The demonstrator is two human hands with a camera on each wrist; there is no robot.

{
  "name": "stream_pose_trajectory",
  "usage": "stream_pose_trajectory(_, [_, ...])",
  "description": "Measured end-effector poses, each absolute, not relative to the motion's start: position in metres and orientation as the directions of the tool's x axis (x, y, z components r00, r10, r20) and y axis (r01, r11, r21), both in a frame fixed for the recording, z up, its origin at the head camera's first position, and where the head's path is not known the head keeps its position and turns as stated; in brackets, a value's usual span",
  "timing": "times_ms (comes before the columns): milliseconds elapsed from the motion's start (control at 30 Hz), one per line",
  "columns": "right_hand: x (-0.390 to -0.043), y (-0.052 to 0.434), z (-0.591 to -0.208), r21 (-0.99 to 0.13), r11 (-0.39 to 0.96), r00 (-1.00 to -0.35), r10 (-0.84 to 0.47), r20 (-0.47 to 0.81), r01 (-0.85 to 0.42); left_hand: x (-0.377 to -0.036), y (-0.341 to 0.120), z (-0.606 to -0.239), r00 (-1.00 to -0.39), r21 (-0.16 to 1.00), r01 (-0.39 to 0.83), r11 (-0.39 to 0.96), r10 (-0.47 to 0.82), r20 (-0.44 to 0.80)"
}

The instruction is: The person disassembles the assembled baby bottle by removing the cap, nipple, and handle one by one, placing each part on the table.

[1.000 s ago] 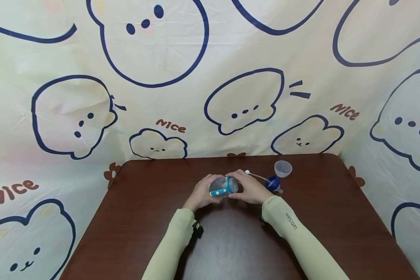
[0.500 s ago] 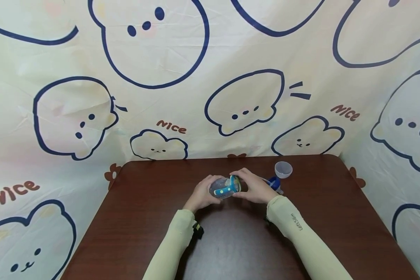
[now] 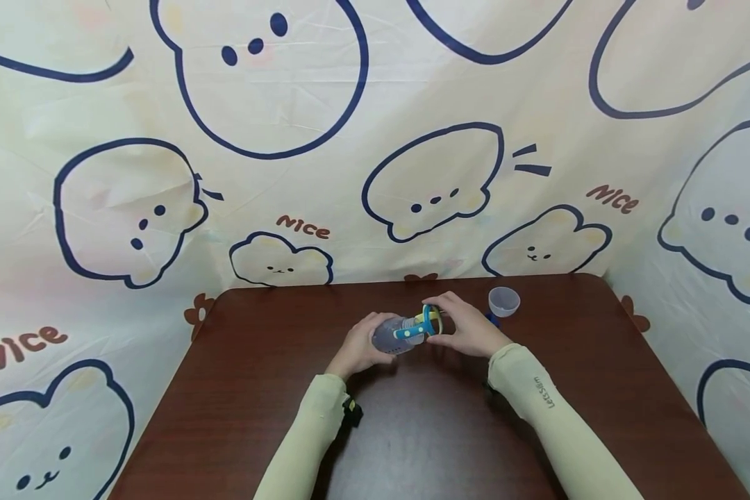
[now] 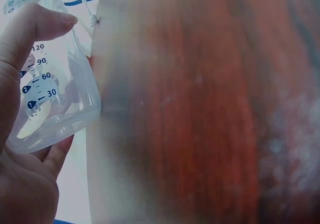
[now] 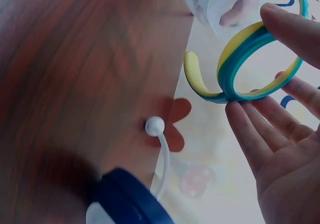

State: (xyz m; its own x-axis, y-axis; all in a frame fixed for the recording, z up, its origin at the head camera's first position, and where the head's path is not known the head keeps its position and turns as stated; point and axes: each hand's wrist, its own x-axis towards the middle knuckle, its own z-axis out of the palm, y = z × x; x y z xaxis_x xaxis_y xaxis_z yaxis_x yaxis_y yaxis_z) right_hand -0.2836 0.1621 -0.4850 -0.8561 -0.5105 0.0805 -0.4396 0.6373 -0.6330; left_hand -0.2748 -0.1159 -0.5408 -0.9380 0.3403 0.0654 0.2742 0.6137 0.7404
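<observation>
My left hand (image 3: 357, 347) grips a clear baby bottle (image 3: 389, 337) by its body, tilted with its threaded neck to the right. In the left wrist view, the thumb lies across the bottle's side above blue scale marks. My right hand (image 3: 469, 328) pinches a teal-and-yellow bottle handle ring (image 5: 229, 68) between thumb and fingers. In the head view, a dotted arm of the handle overlaps the bottle's neck. The right wrist view shows the ring apart from the bottle's open mouth.
A dark blue bottle cap (image 5: 132, 199) with a straw (image 5: 165, 159) ending in a white ball lies by my right hand, mostly hidden in the head view. Behind it a small clear cup (image 3: 505, 301) stands on the brown table (image 3: 275, 347). A printed cloth (image 3: 325, 187) hangs behind.
My right hand has moved right and slightly up, drawing the handle ring off the bottle's neck. The left hand and bottle stay nearly in place. The blue cap has become mostly covered.
</observation>
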Motion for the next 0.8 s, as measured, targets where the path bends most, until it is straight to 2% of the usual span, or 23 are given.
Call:
stream_pose_trajectory(300, [-0.284,0.189,-0.475,-0.667,0.624,-0.872,-0.483,0.081,-0.408,-0.275,-0.115,-0.541,-0.937,0.744,0.277,0.608,0.341,0.071])
stream_pose_trajectory(800, [-0.282,0.230,-0.472,-0.605,0.702,-0.905,-0.419,0.075,-0.375,-0.275,-0.117,-0.542,-0.930,0.730,0.310,0.609,0.353,0.101])
